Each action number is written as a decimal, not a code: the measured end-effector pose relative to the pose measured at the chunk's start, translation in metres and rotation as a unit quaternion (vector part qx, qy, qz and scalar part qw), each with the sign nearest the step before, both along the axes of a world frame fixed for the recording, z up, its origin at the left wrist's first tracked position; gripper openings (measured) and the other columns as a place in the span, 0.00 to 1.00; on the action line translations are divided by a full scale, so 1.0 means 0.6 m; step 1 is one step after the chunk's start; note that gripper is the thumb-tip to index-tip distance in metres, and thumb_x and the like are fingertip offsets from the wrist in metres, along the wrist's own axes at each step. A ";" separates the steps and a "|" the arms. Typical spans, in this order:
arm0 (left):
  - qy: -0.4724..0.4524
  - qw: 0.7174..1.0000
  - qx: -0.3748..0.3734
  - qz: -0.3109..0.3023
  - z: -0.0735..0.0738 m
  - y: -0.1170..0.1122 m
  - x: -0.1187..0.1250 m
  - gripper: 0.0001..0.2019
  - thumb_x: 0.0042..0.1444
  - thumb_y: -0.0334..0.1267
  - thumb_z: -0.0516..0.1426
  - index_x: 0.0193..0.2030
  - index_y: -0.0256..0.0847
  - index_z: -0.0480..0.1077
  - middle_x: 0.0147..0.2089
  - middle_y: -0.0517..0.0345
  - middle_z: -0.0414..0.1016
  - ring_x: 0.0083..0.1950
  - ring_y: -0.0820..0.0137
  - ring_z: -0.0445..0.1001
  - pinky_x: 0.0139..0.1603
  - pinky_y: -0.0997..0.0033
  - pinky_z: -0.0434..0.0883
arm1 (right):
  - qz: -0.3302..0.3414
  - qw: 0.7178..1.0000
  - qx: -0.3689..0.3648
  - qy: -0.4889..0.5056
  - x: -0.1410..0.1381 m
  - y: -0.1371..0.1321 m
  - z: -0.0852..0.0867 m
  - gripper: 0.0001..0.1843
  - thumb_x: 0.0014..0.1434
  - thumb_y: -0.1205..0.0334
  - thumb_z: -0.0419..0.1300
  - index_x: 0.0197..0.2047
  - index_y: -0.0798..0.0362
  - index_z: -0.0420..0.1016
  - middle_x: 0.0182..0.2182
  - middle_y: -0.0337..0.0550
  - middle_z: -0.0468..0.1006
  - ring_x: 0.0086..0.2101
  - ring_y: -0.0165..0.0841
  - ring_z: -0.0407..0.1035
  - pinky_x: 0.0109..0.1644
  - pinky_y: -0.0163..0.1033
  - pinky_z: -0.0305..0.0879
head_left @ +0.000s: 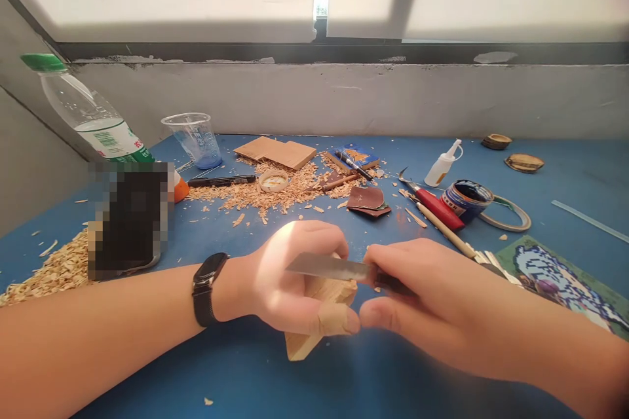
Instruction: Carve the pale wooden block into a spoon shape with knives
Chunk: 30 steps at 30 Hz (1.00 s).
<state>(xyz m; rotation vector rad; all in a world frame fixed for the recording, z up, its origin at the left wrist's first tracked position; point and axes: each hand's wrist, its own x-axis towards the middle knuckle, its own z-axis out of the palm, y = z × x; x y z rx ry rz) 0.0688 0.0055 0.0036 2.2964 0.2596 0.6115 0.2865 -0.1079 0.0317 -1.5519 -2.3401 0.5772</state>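
Observation:
My left hand (295, 275), with a black watch on the wrist and a bandage on the thumb, is wrapped round a pale wooden piece (314, 314) held above the blue table (246, 366). My right hand (422, 294) grips the dark handle of a knife (329, 266). Its flat metal blade lies across the top of the wood, pointing left over my left fingers. The thumbs of both hands nearly touch below the blade.
Wood shavings (265, 193) are strewn behind the hands and piled at the left. A plastic bottle (91, 114), a clear cup (195, 139), wood blocks (276, 151), a glue bottle (442, 164), red-handled tools (437, 206), a paint tin (466, 199) and a cutting mat (565, 278) stand about.

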 end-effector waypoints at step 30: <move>0.018 0.998 0.041 0.053 0.001 -0.010 0.004 0.21 0.53 0.55 0.64 0.29 0.43 0.60 0.23 0.64 0.64 0.22 0.75 0.56 0.21 0.72 0.54 | -0.063 0.983 0.150 -0.082 -0.012 -0.010 -0.033 0.23 0.72 0.46 0.53 0.28 0.46 0.55 0.20 0.34 0.67 0.21 0.31 0.55 0.27 0.41 0.42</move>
